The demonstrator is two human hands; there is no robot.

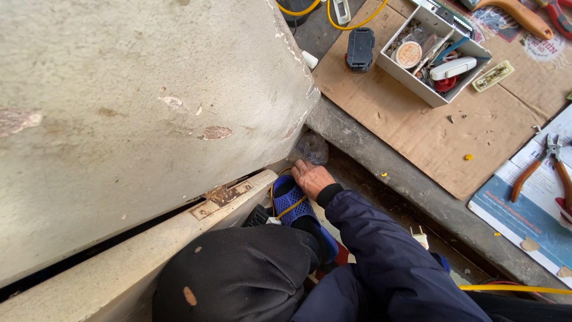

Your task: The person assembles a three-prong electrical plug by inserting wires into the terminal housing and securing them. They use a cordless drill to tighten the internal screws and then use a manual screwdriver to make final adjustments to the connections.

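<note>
One hand (311,177) shows, reaching down from a dark blue sleeve (381,250) into the tight corner at the foot of the pale concrete wall (137,107); which of the two hands it is cannot be told, nor whether its fingers are curled shut, since they tuck under the wall's chipped edge; a thin yellow wire (290,209) loops just beneath the wrist, across a blue perforated slipper (293,206). Room is scant here: wall to one side, grey concrete step (411,185) to the other; beyond the step lies a wide cardboard sheet (417,125) with open space in its middle. Counted: one white parts box (439,95), one black battery pack (360,49), one pair of orange-handled pliers (545,170), one white plug (420,237).
</note>
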